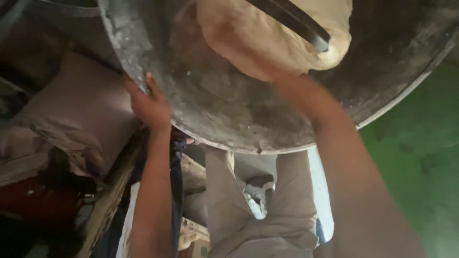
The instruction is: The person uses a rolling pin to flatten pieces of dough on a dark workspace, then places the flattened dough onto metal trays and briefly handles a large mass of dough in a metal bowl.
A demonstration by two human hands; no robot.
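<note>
In the bowl [224,110], dough [248,38] hides right-hand fingers.

There is one camera only, worn on the person's head. It looks steeply down and a little forward, very near the big grey metal bowl [229,110], whose rim fills the upper part of the view. Below the bowl are the person's own legs and the floor.
</note>
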